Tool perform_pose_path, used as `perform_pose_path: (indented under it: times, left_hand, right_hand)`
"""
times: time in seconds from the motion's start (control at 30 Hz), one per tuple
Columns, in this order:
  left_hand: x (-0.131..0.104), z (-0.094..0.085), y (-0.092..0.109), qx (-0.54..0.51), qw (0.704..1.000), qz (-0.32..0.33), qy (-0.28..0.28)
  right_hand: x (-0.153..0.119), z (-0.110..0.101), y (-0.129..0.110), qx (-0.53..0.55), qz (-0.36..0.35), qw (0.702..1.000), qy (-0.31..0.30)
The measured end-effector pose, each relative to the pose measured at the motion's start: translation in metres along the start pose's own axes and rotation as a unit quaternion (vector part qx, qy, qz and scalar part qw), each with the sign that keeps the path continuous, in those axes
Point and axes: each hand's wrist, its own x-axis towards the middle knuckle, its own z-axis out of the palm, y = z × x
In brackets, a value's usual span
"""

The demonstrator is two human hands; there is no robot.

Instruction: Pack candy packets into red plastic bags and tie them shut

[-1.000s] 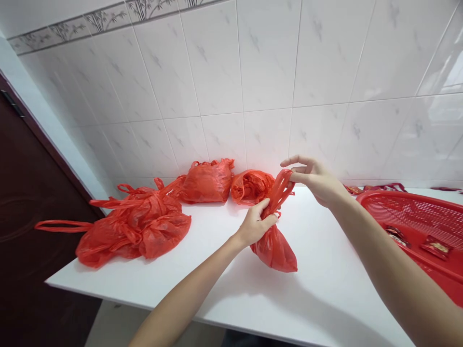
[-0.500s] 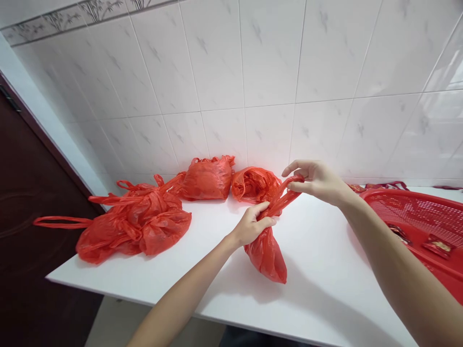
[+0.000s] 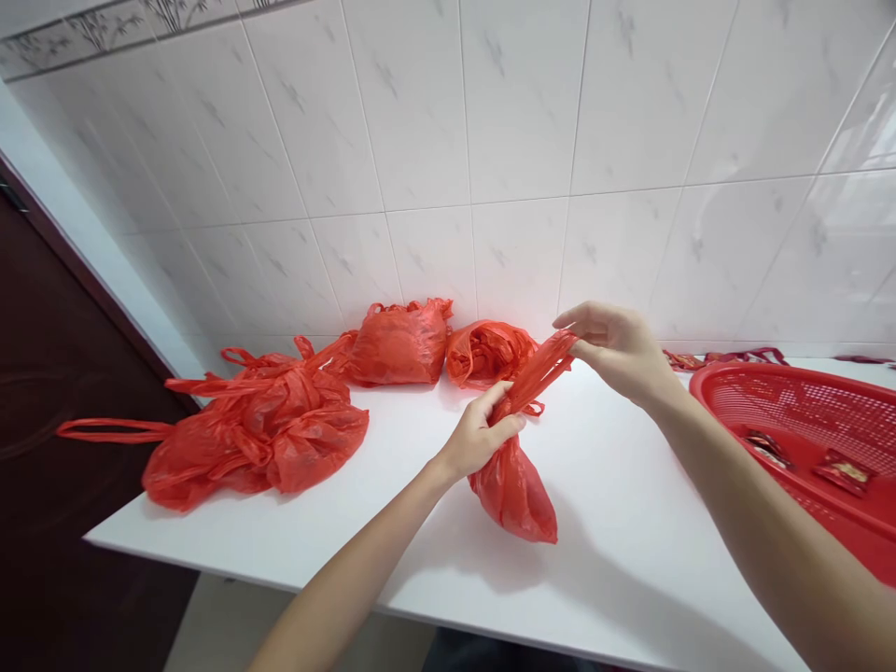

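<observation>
A red plastic bag (image 3: 516, 493) with something inside hangs from my two hands over the white table (image 3: 616, 504). My left hand (image 3: 480, 434) is closed around the bag's gathered neck. Up and to the right, my right hand (image 3: 614, 353) pinches the stretched top of the same bag between thumb and fingers. A small red loop of the bag sticks out below the stretched part, just right of my left hand. What the bag contains is hidden by the plastic.
Several red bags lie heaped (image 3: 259, 425) at the table's left. A full red bag (image 3: 400, 343) and a loose, crumpled red bag (image 3: 490, 353) rest near the tiled wall (image 3: 522, 252). A red basket (image 3: 805, 378) with small packets (image 3: 844, 471) stands at the right.
My right hand has shifted slightly right and its fingers have closed more on the bag's top. The left hand keeps its grip, moving slightly left; the small loop now shows.
</observation>
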Motion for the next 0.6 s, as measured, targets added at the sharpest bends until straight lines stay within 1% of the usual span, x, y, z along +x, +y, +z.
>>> perform_pose_path:
  times: [0.1, 0.17, 0.23, 0.33, 0.43, 0.53, 0.6]
  left_hand:
    - [-0.0028, 0.0000, -0.0014, 0.048, 0.999, 0.012, 0.005]
    - [-0.0045, 0.0010, -0.0028, 0.081, 0.996, 0.021, 0.004]
    - [-0.0060, 0.0020, -0.0043, 0.106, 0.994, 0.030, 0.002]
    - [-0.0068, 0.0022, -0.0058, 0.136, 0.990, 0.046, -0.004]
    - [-0.0063, 0.0008, -0.0066, 0.164, 0.984, 0.066, -0.010]
    - [-0.0075, -0.0003, -0.0076, 0.176, 0.981, 0.084, -0.009]
    - [-0.0107, 0.0005, -0.0082, 0.177, 0.981, 0.070, -0.021]
  right_hand:
    - [-0.0001, 0.0013, -0.0033, 0.063, 0.099, 0.993, 0.023]
    - [0.0000, 0.0025, -0.0066, 0.086, 0.139, 0.985, 0.049]
    - [0.0001, 0.0040, -0.0092, 0.110, 0.164, 0.978, 0.067]
    - [0.0003, 0.0052, -0.0097, 0.154, 0.189, 0.967, 0.069]
    - [-0.0002, 0.0046, -0.0062, 0.202, 0.208, 0.956, 0.048]
    - [-0.0031, 0.0047, -0.0021, 0.241, 0.199, 0.950, 0.022]
    - [-0.0066, 0.0063, -0.0007, 0.239, 0.184, 0.953, -0.017]
